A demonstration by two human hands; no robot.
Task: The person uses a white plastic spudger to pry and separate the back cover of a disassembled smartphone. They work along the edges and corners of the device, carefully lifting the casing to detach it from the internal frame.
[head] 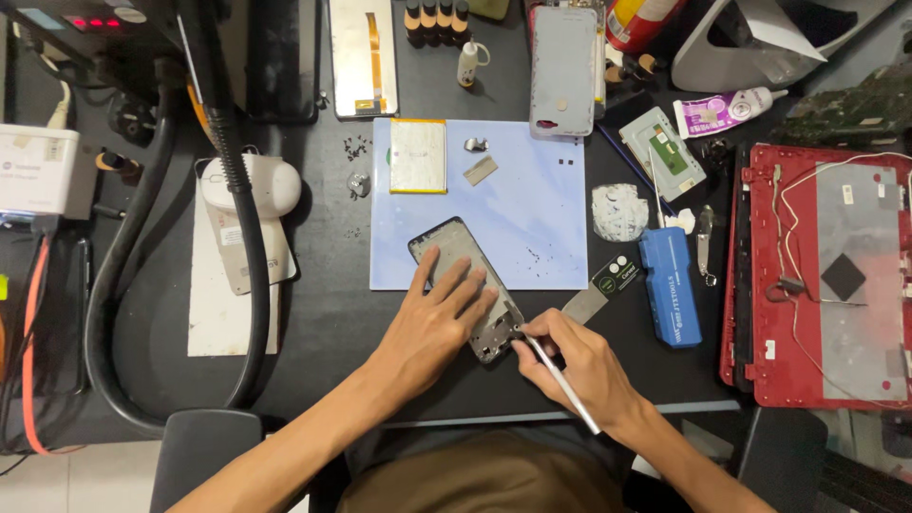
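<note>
Phone frame (pixel 459 261) under left hand (pixel 432 318), apparently flat.

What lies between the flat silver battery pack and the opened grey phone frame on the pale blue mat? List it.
Head view: only bare pale blue mat separates the flat silver battery pack from the opened grey phone frame; nothing lies on that stretch.
</note>
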